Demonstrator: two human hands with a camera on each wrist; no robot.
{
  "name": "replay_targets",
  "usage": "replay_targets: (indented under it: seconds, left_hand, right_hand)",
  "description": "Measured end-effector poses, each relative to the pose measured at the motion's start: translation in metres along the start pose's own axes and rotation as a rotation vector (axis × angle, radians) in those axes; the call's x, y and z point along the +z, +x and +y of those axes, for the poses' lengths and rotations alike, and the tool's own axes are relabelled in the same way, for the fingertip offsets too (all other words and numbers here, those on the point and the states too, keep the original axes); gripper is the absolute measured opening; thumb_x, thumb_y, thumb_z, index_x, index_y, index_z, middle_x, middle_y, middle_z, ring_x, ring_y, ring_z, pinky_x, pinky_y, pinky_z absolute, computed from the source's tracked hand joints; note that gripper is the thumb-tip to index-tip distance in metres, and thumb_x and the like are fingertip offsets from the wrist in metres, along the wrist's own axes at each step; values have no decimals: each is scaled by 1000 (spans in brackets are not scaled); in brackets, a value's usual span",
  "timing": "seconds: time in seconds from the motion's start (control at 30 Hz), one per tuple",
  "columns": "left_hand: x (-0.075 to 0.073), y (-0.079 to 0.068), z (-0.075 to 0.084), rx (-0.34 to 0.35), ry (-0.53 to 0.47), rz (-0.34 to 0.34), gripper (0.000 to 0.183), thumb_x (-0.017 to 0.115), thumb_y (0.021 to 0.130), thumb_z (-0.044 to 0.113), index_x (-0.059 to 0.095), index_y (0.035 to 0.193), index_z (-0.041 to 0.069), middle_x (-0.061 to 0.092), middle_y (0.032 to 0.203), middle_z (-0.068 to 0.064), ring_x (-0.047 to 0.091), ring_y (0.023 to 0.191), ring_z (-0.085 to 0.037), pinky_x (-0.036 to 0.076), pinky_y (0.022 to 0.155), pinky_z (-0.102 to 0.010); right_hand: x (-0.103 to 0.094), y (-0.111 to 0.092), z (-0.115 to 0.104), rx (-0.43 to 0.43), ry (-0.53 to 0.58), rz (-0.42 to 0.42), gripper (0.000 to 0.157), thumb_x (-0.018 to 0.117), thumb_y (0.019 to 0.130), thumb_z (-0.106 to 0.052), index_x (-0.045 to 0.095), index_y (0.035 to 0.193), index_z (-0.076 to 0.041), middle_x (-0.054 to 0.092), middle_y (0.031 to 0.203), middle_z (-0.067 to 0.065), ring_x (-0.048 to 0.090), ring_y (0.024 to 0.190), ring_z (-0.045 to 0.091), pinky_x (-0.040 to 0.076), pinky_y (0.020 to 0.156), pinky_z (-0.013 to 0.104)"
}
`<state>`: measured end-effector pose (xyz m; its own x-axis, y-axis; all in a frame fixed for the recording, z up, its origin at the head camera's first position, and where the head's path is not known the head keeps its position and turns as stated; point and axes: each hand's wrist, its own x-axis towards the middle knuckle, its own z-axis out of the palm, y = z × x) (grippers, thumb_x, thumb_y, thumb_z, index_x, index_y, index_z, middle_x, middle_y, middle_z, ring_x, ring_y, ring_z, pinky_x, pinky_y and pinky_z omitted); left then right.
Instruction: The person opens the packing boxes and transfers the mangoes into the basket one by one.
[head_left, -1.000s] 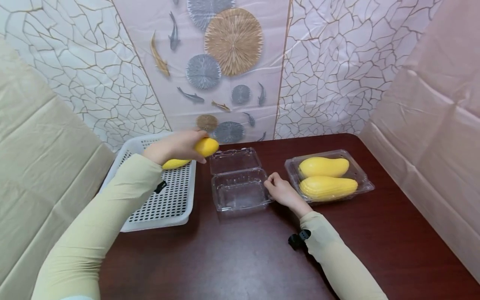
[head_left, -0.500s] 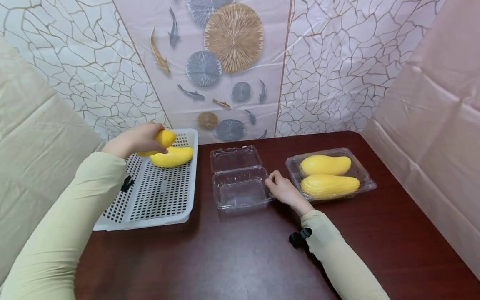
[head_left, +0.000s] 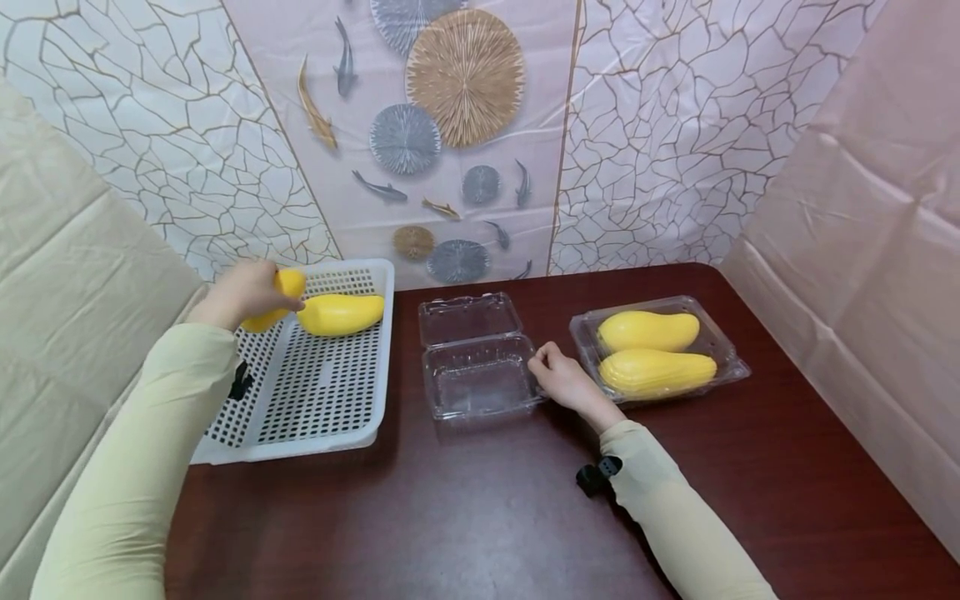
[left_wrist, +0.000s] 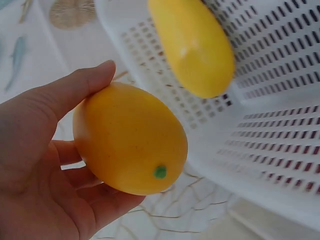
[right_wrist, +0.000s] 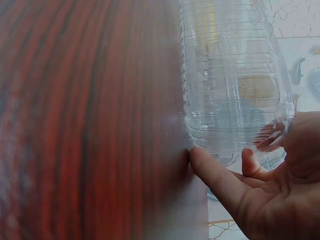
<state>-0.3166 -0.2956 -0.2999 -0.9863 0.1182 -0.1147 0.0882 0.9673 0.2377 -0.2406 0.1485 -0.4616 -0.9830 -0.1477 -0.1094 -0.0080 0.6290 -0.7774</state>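
Observation:
My left hand (head_left: 243, 292) grips a yellow mango (left_wrist: 130, 140), held over the back left of the white basket (head_left: 326, 432). Its green stem spot shows in the left wrist view, with the thumb on one side and the fingers behind. Another mango (head_left: 341, 315) lies in the basket, just right of this hand. At the right edge of a hinged clear plastic box (head_left: 480, 385), lid laid back, my right hand (head_left: 562, 379) holds the rim. Close up, the right index fingertip (right_wrist: 197, 155) touches the box's corner, and part of the hand shows through the plastic.
Right of the right hand, a second clear plastic box (head_left: 731, 367) holds two mangoes (head_left: 656, 372). Everything stands on a dark red wooden table (head_left: 450, 508). Patterned cloth (head_left: 660, 150) closes the back, and beige cloth walls (head_left: 885, 250) stand at both sides.
My left hand has moved left with the mango, from beside the open box to the basket's back left. The mango lying in the basket has come into full view. My right hand stays put.

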Motion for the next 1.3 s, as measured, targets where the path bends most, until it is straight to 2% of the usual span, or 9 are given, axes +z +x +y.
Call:
replay_targets:
  seconds: [0.13,0.27,0.47,0.57,0.83,1.1,1.3]
  left_hand:
    - [13,3,-10,-26,-27,-22,57,75,88,34,52,112,-12,59,95,-25,58,80,-35,52,69,-45]
    - [28,3,-19,-58,-61,-39,58,74,88,36,53,114,-12,59,95,-23,57,81,-35,51,70,-45]
    - [53,8,-30,-121,-93,-53,48,75,89,33,56,107,-8,60,94,-21,57,81,-33,49,72,-44]
    - [61,10,-32,-141,-99,-48,46,74,90,31,57,107,-9,61,94,-21,56,80,-33,48,73,-45]
    - [69,11,-31,-180,-95,-5,48,71,93,28,59,114,-14,61,100,-25,54,87,-36,46,84,-54]
    - [78,12,-41,-210,-89,-14,51,69,93,27,56,116,-18,60,101,-29,56,87,-38,49,79,-54]
    - [85,19,-47,-228,-89,-16,50,70,93,25,57,114,-19,61,98,-28,56,84,-37,49,78,-52]
  right_hand:
    - [0,0,0,0,4,9,17,42,102,-25,44,102,-9,57,74,5,56,68,19,43,68,32]
    - [0,-2,-1,2,18,4,17,41,103,-25,44,102,-8,57,74,6,56,68,19,43,68,32]
    - [2,-3,0,4,51,-27,17,41,104,-24,43,102,-7,54,75,7,53,66,19,41,65,31]
    - [3,-2,0,0,48,-21,17,41,104,-23,43,102,-7,55,74,7,53,66,19,41,65,31]
    - [0,-2,-2,9,39,-11,17,42,105,-24,43,102,-8,56,75,7,53,67,20,41,65,32]
    - [0,-2,-1,9,37,-8,16,41,104,-24,43,102,-8,55,75,6,53,67,19,42,65,31]
    - [0,-2,0,4,42,2,15,42,104,-22,43,101,-7,54,74,6,53,67,18,42,65,31]
